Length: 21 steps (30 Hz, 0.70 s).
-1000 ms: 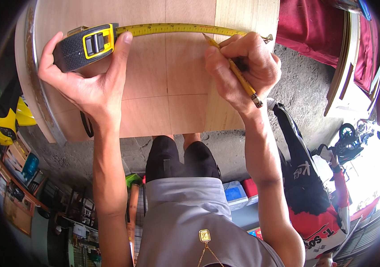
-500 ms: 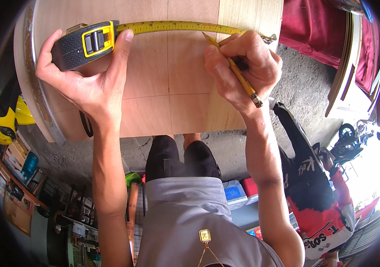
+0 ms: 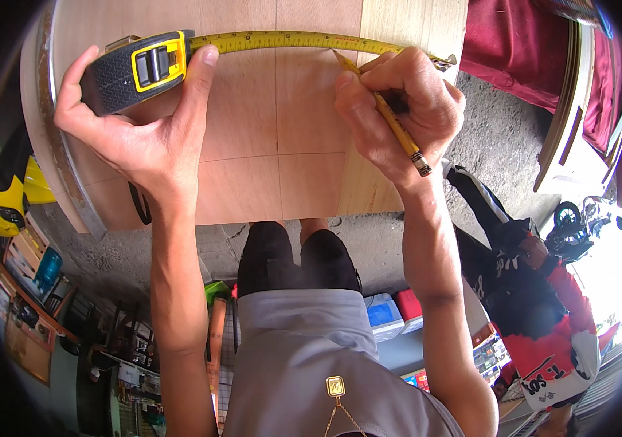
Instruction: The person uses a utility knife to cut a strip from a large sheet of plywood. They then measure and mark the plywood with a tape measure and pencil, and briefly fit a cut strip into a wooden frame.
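My left hand (image 3: 150,138) is wrapped round a black and yellow tape measure (image 3: 139,71), its thumb by the mouth of the case. From there the yellow blade (image 3: 282,41) runs right across a pale wooden board (image 3: 238,109). The blade's metal end hook (image 3: 446,63) lies near the board's right edge, just past my right hand. In my right hand (image 3: 405,109) a yellow pencil (image 3: 391,120) is pinched, its point down at the board just below the blade's lower edge. Thin straight lines cross the board's surface.
A person (image 3: 544,306) in a red, black and white top is at the right. Dark red cloth (image 3: 507,65) hangs beyond the board, near stacked wooden strips (image 3: 566,109). A yellow vehicle part (image 3: 5,204) is at far left; a blue-lidded box (image 3: 384,317) stands behind me.
The tape measure and my left hand have shifted very slightly up and left. The pencil stays by the blade. The person at the right has moved a little further right.
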{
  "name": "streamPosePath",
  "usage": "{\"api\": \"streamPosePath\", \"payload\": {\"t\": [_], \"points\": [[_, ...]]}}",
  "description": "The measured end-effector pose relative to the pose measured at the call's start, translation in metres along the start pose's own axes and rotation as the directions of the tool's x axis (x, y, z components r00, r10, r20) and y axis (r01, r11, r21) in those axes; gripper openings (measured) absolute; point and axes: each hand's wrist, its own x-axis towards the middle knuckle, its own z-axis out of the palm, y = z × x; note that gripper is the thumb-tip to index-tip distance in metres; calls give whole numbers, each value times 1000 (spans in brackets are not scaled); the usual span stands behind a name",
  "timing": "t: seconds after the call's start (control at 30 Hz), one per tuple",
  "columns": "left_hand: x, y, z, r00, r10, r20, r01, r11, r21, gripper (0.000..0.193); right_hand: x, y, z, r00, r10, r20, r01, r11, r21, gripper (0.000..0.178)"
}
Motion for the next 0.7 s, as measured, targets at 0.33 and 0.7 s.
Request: {"api": "streamPosePath", "payload": {"t": [0.33, 0.7], "points": [[2, 0, -1, 1000, -18, 4, 18, 1000, 3, 81, 1, -1, 2, 1000, -15, -14, 15, 1000, -14, 21], [-1, -8, 2, 1000, 24, -5, -25, 991, -132, 82, -1, 0, 0, 1000, -3, -24, 2, 999, -42, 22]]}}
